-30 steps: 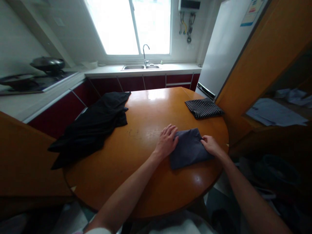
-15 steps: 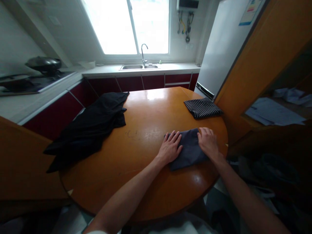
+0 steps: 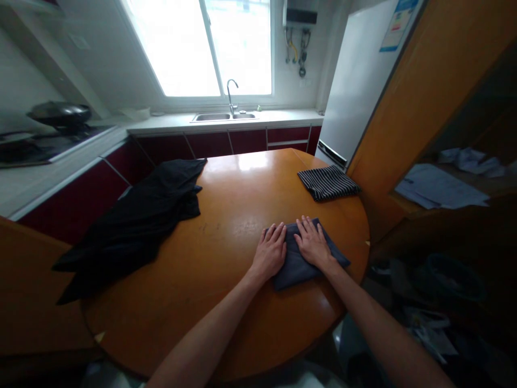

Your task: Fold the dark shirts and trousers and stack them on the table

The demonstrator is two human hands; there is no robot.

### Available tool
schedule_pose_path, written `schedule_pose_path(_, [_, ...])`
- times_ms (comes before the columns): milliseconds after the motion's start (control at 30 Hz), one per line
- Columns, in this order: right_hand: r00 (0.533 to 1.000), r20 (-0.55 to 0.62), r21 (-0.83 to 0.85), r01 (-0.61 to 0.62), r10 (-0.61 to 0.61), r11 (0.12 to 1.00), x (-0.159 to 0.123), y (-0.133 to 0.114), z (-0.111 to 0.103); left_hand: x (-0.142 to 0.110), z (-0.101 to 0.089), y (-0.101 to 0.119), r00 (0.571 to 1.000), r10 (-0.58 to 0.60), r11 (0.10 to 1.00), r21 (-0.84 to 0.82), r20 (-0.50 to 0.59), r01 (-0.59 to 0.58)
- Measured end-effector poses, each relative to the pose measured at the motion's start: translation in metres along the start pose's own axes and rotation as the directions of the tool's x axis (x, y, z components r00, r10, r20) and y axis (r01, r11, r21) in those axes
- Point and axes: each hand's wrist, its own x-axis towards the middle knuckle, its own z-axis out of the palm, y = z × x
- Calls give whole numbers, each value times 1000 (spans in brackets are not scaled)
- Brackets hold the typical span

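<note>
A dark blue-grey folded cloth (image 3: 297, 272), likely a garment, lies flat on the round wooden table (image 3: 226, 242). My left hand (image 3: 270, 250) rests palm down on its left edge, fingers stretched out. Palm down too, my right hand (image 3: 313, 242) presses on the cloth's upper middle with its fingers spread. Parts of the cloth are hidden beneath both hands. Beyond it, to the right, sits a folded black-and-white striped cloth (image 3: 329, 183). A black garment (image 3: 141, 215) is laid out loosely along the table's left side and hangs over the edge.
Behind the table runs a white counter (image 3: 165, 121) with a sink (image 3: 214, 116) and a tap (image 3: 231, 97). A pan (image 3: 60, 113) stands on the stove at left. The fridge (image 3: 351, 81) and a wooden cabinet (image 3: 404, 124) holding papers (image 3: 440, 186) border the right.
My right hand has moved left from the cloth's right edge onto its middle and flattened out. My left hand stays on the left edge. The whole view has shifted slightly.
</note>
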Motion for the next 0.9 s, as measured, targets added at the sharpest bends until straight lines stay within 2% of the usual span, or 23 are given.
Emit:
schedule_pose_path(167, [1000, -22, -9, 5, -5, 1000, 1, -2, 4, -3, 3, -2, 996, -75, 997, -24, -53, 74])
schedule_pose_path(367, [999, -31, 3, 6, -6, 1000, 0, -2, 6, -1, 0, 0, 995, -89, 995, -54, -50, 86])
schedule_pose_path(533, [1000, 5, 13, -9, 9, 1000, 2, -4, 5, 2, 0, 2, 993, -111, 993, -29, -45, 110])
schedule_pose_path(633, [992, 36, 23, -124, 123, 992, 3, 11, 3, 8, 1, 2, 983, -182, 983, 29, -7, 182])
schedule_pose_path(767, [923, 46, 43, -383, 381, 923, 0, 53, -4, 20, -7, 5, 963, -270, 959, 99, 25, 266])
schedule_pose_path(833, [908, 3, 57, -419, 420, 906, -2, 68, -10, 23, -12, 12, 969, -248, 961, 132, 14, 244])
schedule_pose_path(900, [920, -55, 82, -382, 387, 920, -4, 70, -16, 24, -12, 25, 987, -159, 978, 140, 30, 153])
